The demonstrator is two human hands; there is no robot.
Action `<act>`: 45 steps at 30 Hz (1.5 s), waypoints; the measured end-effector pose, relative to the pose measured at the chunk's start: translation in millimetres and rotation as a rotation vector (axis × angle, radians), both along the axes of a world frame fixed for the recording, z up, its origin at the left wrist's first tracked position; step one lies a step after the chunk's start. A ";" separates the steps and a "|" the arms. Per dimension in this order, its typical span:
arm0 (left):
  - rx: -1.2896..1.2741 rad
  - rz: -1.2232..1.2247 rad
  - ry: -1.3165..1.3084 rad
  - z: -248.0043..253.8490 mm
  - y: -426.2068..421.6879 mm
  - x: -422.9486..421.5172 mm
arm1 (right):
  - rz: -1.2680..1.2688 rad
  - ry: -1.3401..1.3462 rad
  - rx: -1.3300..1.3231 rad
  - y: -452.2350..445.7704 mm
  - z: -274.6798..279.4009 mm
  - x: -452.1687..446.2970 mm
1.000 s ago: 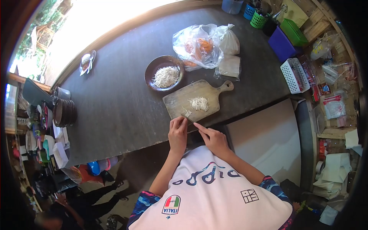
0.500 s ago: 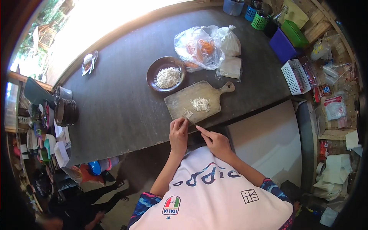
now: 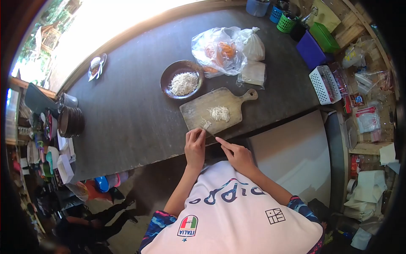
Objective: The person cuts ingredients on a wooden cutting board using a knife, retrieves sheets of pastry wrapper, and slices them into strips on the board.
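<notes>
White strips point(image 3: 205, 124) pinched by tightly curled left hand point(image 3: 195, 144).

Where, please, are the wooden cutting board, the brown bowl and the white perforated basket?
Wooden cutting board point(image 3: 196, 111), head view: bare wood, left end.
Brown bowl point(image 3: 165, 77), head view: left inner wall.
White perforated basket point(image 3: 319, 86), head view: holed side wall.

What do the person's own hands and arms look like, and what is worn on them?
The left hand and right hand are bare: no glove or watch shows. The forearms are uncovered. Short sleeves, patterned in blue with pink touches, belong to a pale shirt.
</notes>
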State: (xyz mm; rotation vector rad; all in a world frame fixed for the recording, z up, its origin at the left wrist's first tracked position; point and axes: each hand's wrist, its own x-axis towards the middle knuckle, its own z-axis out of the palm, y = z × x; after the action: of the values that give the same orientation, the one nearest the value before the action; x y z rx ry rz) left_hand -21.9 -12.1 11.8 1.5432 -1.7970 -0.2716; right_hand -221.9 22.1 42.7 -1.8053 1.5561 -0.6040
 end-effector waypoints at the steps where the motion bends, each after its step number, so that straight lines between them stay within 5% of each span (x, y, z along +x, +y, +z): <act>1: 0.003 0.003 0.001 0.1 1.0 1.1 | -0.005 -0.033 -0.011 -5.7 -0.7 3.4; 26: -0.027 0.025 -0.006 -2.9 2.3 2.3 | 0.001 -0.044 -0.033 -6.7 0.1 8.3; 29: -0.016 0.030 0.013 -4.0 3.4 1.4 | 0.006 0.077 0.122 1.9 18.1 1.6; 45: 0.018 0.020 -0.014 1.9 6.7 3.2 | 0.014 -0.003 -0.013 -5.6 1.2 10.0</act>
State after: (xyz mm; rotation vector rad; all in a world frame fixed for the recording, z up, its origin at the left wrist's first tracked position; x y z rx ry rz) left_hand -18.7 -5.3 13.6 1.5786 -1.7937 -0.2688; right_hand -211.9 16.6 44.0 -1.8224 1.5393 -0.6109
